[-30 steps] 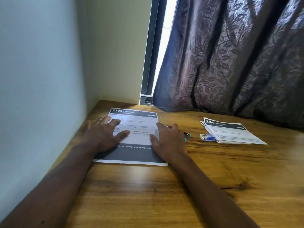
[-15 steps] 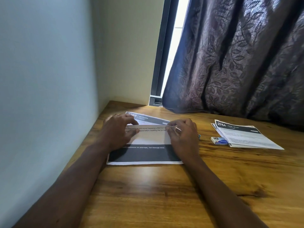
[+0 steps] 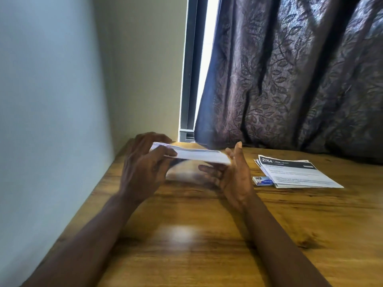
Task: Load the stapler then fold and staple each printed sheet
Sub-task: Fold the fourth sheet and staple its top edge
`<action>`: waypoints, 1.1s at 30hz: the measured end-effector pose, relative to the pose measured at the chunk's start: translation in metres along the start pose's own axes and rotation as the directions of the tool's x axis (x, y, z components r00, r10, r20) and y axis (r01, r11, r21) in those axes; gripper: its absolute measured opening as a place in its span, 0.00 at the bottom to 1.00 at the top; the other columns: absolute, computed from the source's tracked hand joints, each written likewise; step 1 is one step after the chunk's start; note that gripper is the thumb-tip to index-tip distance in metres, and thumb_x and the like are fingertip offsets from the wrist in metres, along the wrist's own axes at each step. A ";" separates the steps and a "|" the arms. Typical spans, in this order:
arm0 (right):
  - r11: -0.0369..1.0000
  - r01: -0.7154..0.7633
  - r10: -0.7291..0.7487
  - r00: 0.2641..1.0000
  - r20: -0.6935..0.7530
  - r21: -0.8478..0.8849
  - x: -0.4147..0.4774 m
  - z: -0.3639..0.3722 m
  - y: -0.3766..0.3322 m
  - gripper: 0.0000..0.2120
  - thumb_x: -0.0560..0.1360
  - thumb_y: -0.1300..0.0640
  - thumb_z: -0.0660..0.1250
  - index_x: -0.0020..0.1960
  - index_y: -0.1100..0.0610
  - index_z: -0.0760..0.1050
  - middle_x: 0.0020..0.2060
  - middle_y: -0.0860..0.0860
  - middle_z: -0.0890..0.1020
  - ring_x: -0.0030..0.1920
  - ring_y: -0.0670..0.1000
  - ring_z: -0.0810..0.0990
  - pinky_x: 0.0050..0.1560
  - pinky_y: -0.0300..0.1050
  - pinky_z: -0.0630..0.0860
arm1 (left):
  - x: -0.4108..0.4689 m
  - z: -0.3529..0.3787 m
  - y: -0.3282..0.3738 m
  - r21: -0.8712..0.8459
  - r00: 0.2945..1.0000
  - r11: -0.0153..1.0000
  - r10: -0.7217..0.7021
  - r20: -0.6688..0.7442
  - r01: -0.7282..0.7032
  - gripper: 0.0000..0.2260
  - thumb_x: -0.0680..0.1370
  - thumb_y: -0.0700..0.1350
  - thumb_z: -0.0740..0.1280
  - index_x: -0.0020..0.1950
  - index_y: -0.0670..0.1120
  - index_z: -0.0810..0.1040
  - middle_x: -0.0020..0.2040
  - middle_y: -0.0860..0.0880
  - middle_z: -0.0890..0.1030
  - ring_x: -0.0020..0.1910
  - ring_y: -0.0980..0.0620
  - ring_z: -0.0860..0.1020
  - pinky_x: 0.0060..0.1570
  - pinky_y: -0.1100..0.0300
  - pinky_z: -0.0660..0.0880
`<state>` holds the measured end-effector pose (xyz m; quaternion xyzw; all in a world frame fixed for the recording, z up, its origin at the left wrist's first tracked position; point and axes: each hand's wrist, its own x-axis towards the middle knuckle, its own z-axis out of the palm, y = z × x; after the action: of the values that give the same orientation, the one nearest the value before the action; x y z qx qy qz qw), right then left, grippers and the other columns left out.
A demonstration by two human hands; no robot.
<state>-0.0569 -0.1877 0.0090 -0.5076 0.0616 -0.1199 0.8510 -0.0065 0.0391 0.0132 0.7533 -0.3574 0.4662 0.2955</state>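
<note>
Folded sheet [image 3: 196, 155] is held above the table [image 3: 207, 255], the left hand [image 3: 143, 170] curling its fingers round one end and the right hand [image 3: 236, 177] cradling the other on straight fingers, so I judge stapling it comes next, with the stack of printed sheets [image 3: 296, 172] just beside the staple box [image 3: 262, 180] left to do.

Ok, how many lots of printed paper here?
2: one folded white printed sheet held above the wooden table; one stack of white printed sheets lying on it, further right, its sheet count hidden.
</note>
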 end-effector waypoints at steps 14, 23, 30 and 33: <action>0.926 0.195 -0.203 0.979 0.010 -0.324 0.000 -0.020 -0.002 0.29 0.73 0.71 0.73 0.64 0.44 0.75 0.52 0.56 0.86 0.52 0.57 0.86 0.48 0.52 0.85 | -0.014 0.010 -0.008 -0.045 0.973 0.983 -0.169 0.158 0.178 0.25 0.77 0.60 0.66 0.68 0.46 0.77 0.70 0.44 0.75 0.69 0.44 0.73 0.67 0.43 0.72; 0.912 0.122 -0.102 0.992 0.072 -0.391 -0.005 -0.015 0.001 0.23 0.71 0.66 0.77 0.60 0.49 0.74 0.53 0.61 0.85 0.48 0.60 0.87 0.44 0.57 0.85 | -0.014 0.007 -0.028 -0.436 0.687 0.533 -0.532 0.495 0.726 0.13 0.79 0.40 0.72 0.61 0.53 0.80 0.53 0.41 0.86 0.44 0.43 0.88 0.41 0.44 0.85; 0.750 0.214 -0.236 0.971 0.049 -0.626 -0.007 -0.016 0.002 0.14 0.76 0.60 0.74 0.58 0.46 0.83 0.55 0.42 0.82 0.48 0.42 0.83 0.40 0.36 0.81 | -0.023 0.014 -0.040 -0.354 0.703 0.635 -0.456 0.546 0.687 0.11 0.77 0.42 0.75 0.58 0.51 0.84 0.50 0.48 0.88 0.44 0.47 0.88 0.44 0.42 0.85; 0.651 0.255 -0.294 0.953 0.072 -0.715 -0.005 -0.016 0.007 0.09 0.76 0.62 0.73 0.53 0.50 0.85 0.48 0.40 0.84 0.46 0.36 0.81 0.44 0.33 0.80 | -0.024 0.017 -0.047 -0.245 0.730 0.744 -0.438 0.525 0.622 0.10 0.76 0.45 0.76 0.56 0.54 0.85 0.50 0.54 0.87 0.45 0.54 0.86 0.46 0.51 0.83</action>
<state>-0.0645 -0.1969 -0.0049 -0.7987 0.0473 -0.2264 0.5555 0.0329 0.0590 -0.0211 0.8304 -0.2663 0.0946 0.4802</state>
